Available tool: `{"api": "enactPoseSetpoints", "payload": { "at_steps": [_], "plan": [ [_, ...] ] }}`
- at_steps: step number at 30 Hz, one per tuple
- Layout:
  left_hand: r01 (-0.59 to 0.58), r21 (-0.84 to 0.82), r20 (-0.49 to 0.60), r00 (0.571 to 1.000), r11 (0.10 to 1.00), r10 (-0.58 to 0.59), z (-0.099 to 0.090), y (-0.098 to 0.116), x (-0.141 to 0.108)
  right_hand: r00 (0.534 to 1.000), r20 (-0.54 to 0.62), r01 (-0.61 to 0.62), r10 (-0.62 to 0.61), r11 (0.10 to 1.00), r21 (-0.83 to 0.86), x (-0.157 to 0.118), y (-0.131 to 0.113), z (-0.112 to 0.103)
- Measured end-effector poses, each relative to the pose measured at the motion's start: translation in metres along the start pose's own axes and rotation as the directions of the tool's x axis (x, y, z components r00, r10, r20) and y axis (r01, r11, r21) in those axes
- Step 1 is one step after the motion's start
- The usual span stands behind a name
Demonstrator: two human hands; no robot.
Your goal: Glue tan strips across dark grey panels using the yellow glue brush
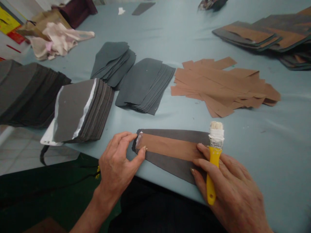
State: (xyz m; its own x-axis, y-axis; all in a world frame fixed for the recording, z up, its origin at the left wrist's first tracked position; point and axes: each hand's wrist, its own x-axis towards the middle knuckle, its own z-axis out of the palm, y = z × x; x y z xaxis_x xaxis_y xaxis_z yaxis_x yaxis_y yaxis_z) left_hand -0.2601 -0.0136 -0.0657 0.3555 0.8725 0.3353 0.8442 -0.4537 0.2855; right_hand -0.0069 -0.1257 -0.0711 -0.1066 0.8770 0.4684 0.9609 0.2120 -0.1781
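A dark grey tapered panel (pixel 167 164) lies at the table's front edge, with a long brown strip (pixel 170 146) along its middle. At the panel's narrow left end there is a smear of whitish glue. My left hand (pixel 119 158) has its thumb and fingertips curled onto this end, pinching around the strip's tip. My right hand (pixel 228 184) holds a yellow-handled paintbrush (pixel 213 168) between its fingers, bristles pointing away from me and coated white. The same hand's fingertips press on the strip's right end and the panel.
Left stands a tall stack of dark panels (pixel 73 106), its top one edged in white; another dark stack (pixel 21 90) is beside it. Beyond lie fanned grey-green pieces (pixel 143 84), a heap of brown strips (pixel 218 84), strip-covered panels (pixel 262 32) and a pale cloth (pixel 60 38).
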Motion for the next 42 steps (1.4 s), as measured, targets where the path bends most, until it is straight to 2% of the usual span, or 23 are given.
{"api": "enactPoseSetpoints", "payload": {
  "at_steps": [10, 16, 22, 32, 38, 42],
  "plan": [
    [0.024, -0.005, -0.038, 0.999, 1.0, -0.024, -0.002, -0.012, 0.001, 1.0, -0.002, -0.014, 0.014, 1.0, 0.022, -0.001, -0.001, 0.0],
    [0.04, -0.03, -0.078, 0.996, 0.999, -0.042, -0.002, -0.008, 0.002, 1.0, -0.001, -0.024, 0.024, 1.0, 0.02, -0.002, 0.0, 0.002],
    [0.022, 0.007, -0.02, 1.0, 1.0, -0.022, 0.0, -0.006, 0.004, 1.0, 0.001, -0.029, 0.029, 0.999, 0.023, -0.003, -0.001, 0.002],
    [0.033, -0.054, -0.061, 0.997, 0.998, -0.036, -0.001, -0.007, 0.005, 1.0, 0.002, -0.022, 0.022, 0.999, 0.027, -0.004, 0.0, 0.002],
    [0.02, -0.012, -0.001, 1.0, 1.0, -0.02, 0.0, -0.008, 0.005, 1.0, 0.001, -0.025, 0.025, 0.999, 0.032, -0.004, 0.001, 0.003],
    [0.0, -0.034, 0.001, 1.0, 0.999, 0.0, 0.0, -0.013, 0.004, 1.0, -0.002, -0.025, 0.025, 0.999, 0.031, -0.003, 0.001, 0.002]
  ]
}}
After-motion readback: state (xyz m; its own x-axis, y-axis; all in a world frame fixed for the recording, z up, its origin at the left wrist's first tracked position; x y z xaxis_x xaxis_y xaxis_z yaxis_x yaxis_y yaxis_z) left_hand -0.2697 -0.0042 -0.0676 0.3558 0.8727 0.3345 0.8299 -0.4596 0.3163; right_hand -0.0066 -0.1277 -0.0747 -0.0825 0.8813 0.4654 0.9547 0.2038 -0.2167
